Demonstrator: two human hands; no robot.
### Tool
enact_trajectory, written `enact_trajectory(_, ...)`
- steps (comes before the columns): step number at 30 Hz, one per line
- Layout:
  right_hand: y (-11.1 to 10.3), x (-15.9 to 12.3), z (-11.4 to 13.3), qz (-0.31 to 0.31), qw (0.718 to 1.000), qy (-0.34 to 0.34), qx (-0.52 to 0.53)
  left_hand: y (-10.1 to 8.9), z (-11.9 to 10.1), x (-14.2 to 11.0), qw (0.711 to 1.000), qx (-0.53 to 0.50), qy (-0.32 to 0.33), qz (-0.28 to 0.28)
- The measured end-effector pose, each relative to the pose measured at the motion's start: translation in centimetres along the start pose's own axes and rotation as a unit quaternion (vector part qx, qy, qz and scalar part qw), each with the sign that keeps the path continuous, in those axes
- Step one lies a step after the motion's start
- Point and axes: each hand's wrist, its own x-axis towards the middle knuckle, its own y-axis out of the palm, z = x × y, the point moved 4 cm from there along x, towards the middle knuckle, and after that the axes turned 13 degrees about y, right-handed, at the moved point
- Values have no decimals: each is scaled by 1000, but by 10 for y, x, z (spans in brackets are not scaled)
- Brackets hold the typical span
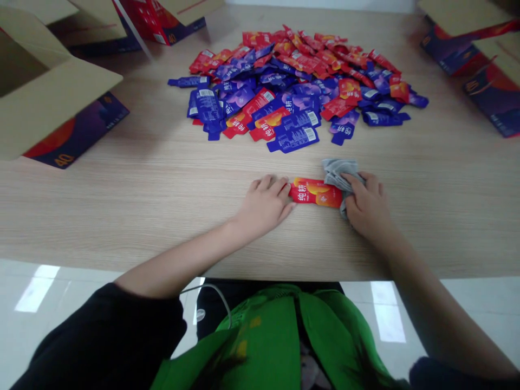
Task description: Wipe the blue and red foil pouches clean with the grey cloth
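Note:
A red and orange sachet lies flat on the table in front of me, its printed side up. At its left end, the fingers of my left hand are bent over and pinning it down. My right hand is closed round a crumpled grey cloth, which rests on the sachet's right end and covers part of it. Beyond my hands spreads a heap of similar sachets, red ones mostly at the back and purple-blue ones mostly at the front.
Open cardboard boxes stand round the table: a large one at the left, another at the back left, and two at the right, the nearer box by the edge. The table's front edge runs just before my body.

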Motion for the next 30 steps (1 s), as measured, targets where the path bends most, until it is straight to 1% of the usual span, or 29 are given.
enact_trajectory(3, 1, 1, 5, -17, 1000, -9, 14, -3, 10, 14, 999, -30, -15, -41)
enact_trajectory(5, 3, 2, 7, -25, 999, -15, 24, -1, 16, 25, 997, -52, -27, -49)
enact_trajectory(8, 7, 4, 7, -33, 998, -18, 53, 4, 23, 38, 991, -115, -49, -50)
enact_trajectory(10, 7, 6, 5, -39, 995, -17, 91, 7, 26, 42, 983, -159, -64, -61)
enact_trajectory(12, 3, 8, 2, -56, 986, -10, 156, 9, 28, 42, 976, -184, -71, -87)
enact_trajectory(13, -1, 8, 0, -68, 979, 0, 193, 9, 28, 41, 974, -189, -63, -103)
enact_trajectory(15, -11, 7, -7, -97, 962, 27, 255, 8, 27, 36, 976, -175, -18, -129)
enact_trajectory(17, -20, 5, -11, -119, 951, 42, 283, 7, 24, 31, 981, -124, 52, -140)
enact_trajectory(18, -24, 2, -11, -124, 950, 40, 285, 7, 22, 29, 982, -93, 90, -139)
enact_trajectory(20, -26, -3, -6, -111, 954, 8, 279, 6, 19, 26, 980, -44, 146, -125)
enact_trajectory(21, -24, -6, -1, -88, 959, -19, 268, 6, 17, 25, 980, -29, 162, -115)
enact_trajectory(22, -20, -9, 4, -59, 966, -46, 246, 5, 15, 24, 980, -19, 170, -106)
enact_trajectory(24, -10, -15, 16, -5, 982, -84, 170, 2, 12, 20, 982, -13, 163, -98)
enact_trajectory(25, -5, -17, 20, 10, 988, -88, 127, 1, 10, 17, 983, -19, 156, -98)
enact_trajectory(27, 0, -19, 24, 12, 995, -76, 61, 0, 7, 10, 983, -51, 145, -98)
enact_trajectory(30, 2, -15, 23, 13, 998, -62, 28, 4, 4, -3, 982, -104, 134, -82)
